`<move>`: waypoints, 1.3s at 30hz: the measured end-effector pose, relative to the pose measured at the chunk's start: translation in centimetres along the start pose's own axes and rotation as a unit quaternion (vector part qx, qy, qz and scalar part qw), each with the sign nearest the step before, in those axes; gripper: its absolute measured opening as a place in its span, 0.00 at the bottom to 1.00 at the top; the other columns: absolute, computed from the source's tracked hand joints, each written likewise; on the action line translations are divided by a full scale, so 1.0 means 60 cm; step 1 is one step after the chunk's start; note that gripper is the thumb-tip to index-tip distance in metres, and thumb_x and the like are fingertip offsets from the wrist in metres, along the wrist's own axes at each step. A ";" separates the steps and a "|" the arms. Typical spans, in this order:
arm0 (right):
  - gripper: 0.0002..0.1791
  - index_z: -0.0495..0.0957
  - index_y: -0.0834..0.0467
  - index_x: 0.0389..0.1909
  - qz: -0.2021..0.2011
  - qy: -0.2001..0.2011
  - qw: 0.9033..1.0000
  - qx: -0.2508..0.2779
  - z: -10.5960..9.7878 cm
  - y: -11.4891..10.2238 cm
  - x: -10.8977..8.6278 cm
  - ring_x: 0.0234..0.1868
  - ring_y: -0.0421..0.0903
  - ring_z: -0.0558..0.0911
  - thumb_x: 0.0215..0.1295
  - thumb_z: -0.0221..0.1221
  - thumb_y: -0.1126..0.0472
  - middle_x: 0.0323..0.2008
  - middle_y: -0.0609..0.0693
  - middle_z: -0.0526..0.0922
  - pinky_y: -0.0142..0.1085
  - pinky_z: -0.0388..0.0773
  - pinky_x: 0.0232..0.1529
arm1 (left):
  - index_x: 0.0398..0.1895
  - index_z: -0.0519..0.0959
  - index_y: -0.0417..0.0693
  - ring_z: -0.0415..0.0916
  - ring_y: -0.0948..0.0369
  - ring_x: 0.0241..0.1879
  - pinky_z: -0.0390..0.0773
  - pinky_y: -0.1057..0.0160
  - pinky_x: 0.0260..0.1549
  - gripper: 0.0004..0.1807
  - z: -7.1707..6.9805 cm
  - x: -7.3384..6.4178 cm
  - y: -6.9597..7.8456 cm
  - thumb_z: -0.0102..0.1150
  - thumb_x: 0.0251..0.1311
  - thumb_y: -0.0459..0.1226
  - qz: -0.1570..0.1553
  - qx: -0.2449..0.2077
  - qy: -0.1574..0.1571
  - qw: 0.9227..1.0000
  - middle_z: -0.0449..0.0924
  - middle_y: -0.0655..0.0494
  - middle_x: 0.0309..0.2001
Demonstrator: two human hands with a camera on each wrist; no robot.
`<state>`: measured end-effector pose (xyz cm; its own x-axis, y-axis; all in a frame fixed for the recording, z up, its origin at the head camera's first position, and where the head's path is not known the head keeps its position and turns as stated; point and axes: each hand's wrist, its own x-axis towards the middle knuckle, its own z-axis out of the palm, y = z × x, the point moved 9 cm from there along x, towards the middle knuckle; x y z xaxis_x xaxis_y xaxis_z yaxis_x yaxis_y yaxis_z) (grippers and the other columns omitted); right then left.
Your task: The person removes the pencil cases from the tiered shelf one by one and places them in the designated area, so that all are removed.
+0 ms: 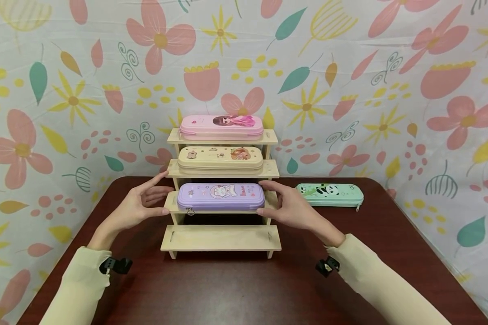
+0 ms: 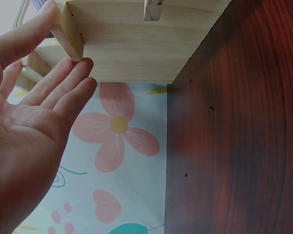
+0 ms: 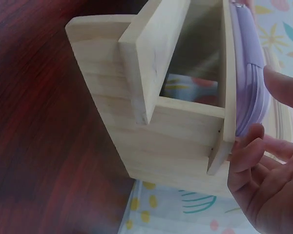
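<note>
A purple pencil case (image 1: 221, 197) with a cartoon print lies on the second-lowest step of a wooden stepped rack (image 1: 221, 237). My right hand (image 1: 290, 205) grips the case's right end, thumb at the front and index finger at the back corner. In the right wrist view, the other fingers (image 3: 248, 158) curl beside the step's end. My left hand (image 1: 136, 205) touches the rack's left side with its fingers and thumb extended around the step's end. Above sit a cream pencil case (image 1: 220, 155) and a pink pencil case (image 1: 203, 126), each on its own step.
A mint green pencil case (image 1: 329, 195) with a panda print lies on the dark wooden table (image 1: 219, 293), right of the rack. Behind the table hangs a flowered cloth (image 1: 244, 54). The lowest step is bare wood.
</note>
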<state>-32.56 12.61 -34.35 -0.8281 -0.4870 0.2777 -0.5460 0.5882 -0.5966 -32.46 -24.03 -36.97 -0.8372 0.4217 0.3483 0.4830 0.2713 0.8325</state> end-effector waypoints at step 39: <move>0.39 0.78 0.58 0.68 0.025 -0.001 0.998 0.063 0.015 0.012 0.022 0.60 0.51 0.82 0.56 0.80 0.56 0.59 0.56 0.84 0.48 0.78 0.56 | 0.87 0.53 0.54 0.75 0.50 0.67 0.75 0.66 0.63 0.56 0.000 0.001 -0.002 0.75 0.59 0.24 -0.008 0.005 -0.004 1.000 0.73 0.30 0.68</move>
<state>-33.93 11.79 -35.08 -0.8537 -0.4607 0.2429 -0.4832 0.5266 -0.6994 -32.57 -24.04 -37.03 -0.8430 0.4241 0.3309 0.4714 0.2861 0.8342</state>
